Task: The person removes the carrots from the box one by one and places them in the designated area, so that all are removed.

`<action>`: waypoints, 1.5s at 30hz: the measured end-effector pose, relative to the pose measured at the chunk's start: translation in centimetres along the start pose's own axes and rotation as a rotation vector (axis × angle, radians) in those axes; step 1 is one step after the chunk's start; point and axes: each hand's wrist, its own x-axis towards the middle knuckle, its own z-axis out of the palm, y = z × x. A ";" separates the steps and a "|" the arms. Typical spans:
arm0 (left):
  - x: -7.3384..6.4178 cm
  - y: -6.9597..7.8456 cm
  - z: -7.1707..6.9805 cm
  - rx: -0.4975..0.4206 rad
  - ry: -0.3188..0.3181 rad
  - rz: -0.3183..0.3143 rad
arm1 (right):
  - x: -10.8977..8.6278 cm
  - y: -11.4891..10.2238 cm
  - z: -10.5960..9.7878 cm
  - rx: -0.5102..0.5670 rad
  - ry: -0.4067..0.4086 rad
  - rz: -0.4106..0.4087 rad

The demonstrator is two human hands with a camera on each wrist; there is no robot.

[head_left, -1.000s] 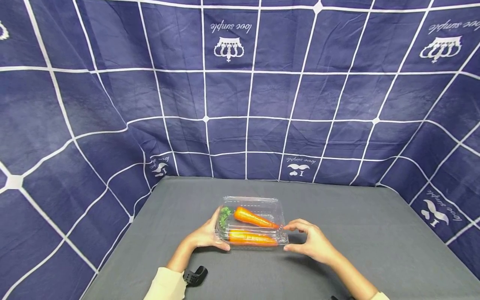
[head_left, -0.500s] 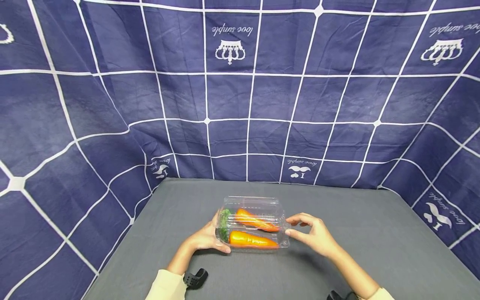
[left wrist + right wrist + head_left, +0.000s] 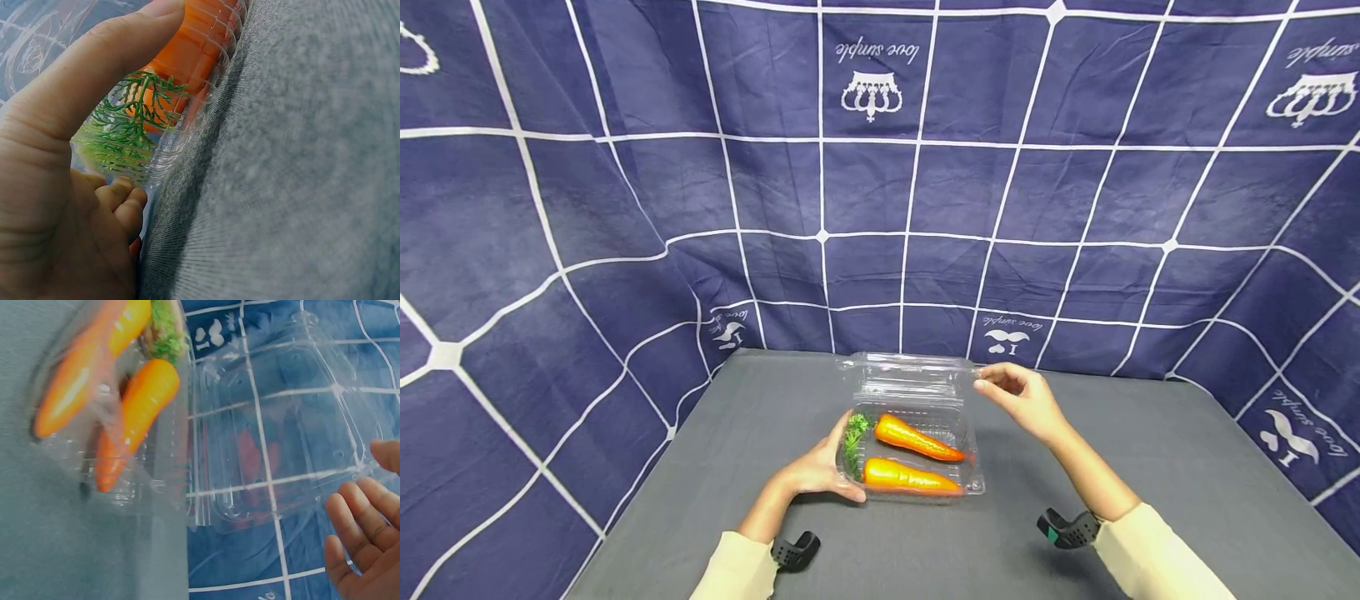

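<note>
Clear box at lower centre of frame, on the grey surface. Your left hand grips its left end, beside the greens; your right hand pinches the raised lid at its right corner. Two orange carrots lie inside.

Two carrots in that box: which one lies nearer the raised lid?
The far carrot, on the side of the clear box next to the lid; the near carrot lies on the side away from it.
</note>
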 end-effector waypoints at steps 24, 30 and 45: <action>-0.1 0.3 0.0 0.033 0.006 -0.069 | 4.9 5.5 2.8 -0.017 0.000 0.315; 0.0 0.1 0.0 0.044 0.009 -0.050 | 4.2 6.8 3.7 -0.088 0.004 0.335; -0.1 0.3 0.0 0.039 -0.001 -0.100 | 3.1 8.1 4.9 -0.027 0.030 0.485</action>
